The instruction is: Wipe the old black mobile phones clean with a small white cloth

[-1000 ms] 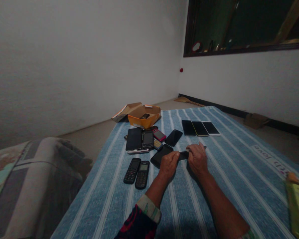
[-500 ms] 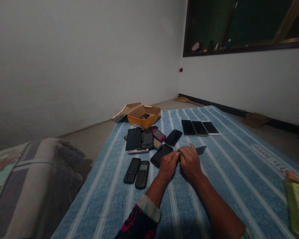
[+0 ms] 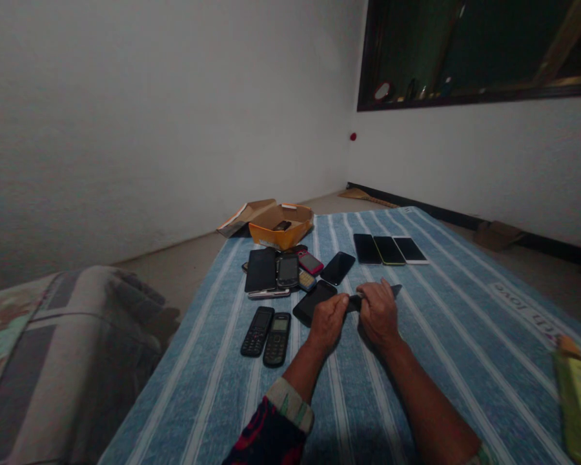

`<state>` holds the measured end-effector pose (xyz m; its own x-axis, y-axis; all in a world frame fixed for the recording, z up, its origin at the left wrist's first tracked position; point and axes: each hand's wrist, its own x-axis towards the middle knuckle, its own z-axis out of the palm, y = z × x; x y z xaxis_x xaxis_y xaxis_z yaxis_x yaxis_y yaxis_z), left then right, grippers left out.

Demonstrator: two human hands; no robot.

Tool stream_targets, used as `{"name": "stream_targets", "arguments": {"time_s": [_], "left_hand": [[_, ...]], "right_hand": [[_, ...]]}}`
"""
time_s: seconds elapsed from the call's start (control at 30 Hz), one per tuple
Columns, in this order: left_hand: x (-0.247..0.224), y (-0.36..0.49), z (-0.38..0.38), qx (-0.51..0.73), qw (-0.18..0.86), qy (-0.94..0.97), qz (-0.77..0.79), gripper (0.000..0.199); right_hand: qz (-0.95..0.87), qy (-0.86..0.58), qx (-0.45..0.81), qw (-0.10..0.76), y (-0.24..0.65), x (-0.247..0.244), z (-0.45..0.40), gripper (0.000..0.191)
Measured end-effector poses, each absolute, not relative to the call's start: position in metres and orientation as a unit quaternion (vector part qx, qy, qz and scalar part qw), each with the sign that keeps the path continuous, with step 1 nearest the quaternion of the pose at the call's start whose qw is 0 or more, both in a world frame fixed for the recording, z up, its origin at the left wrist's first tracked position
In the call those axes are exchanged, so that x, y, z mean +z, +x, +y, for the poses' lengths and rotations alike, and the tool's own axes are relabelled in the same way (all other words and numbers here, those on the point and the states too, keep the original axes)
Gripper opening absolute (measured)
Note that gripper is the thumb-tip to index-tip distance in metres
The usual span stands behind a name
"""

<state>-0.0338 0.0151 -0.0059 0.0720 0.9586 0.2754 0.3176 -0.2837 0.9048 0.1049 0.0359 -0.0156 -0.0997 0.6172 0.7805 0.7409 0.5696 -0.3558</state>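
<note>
Between my two hands is a dark, thin phone [image 3: 354, 303], seen nearly edge-on. My left hand [image 3: 328, 320] is closed on its left end. Further along it, the fingers of my right hand [image 3: 378, 314] grip it, and a dark corner shows beyond them. A black smartphone [image 3: 314, 301] lies on the striped cloth, partly behind my left hand. Another black smartphone [image 3: 337, 268] rests just past it. Left of my hands, two keypad phones [image 3: 258, 330] [image 3: 277, 340] lie side by side.
A pile of several phones [image 3: 261, 271] sits left of centre. Behind it stands an open orange box [image 3: 281, 237] with a phone inside. Three smartphones [image 3: 390, 250] form a row at the back right. A yellow bottle [image 3: 578, 400] is at the right edge of the striped cloth [image 3: 445, 361].
My right hand has slid a little to the right along the phone, apart from my left hand, exposing a dark stretch between them. My left hand stays almost where it was.
</note>
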Motion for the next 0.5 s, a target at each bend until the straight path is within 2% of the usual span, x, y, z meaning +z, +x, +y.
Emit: {"name": "stream_targets", "arguments": {"time_s": [0.5], "left_hand": [[-0.007,-0.04,0.018,0.474,0.377,0.638,0.476,0.043]], "right_hand": [[-0.758,-0.421,-0.046,0.496,0.08,-0.012,0.024,0.028]]}}
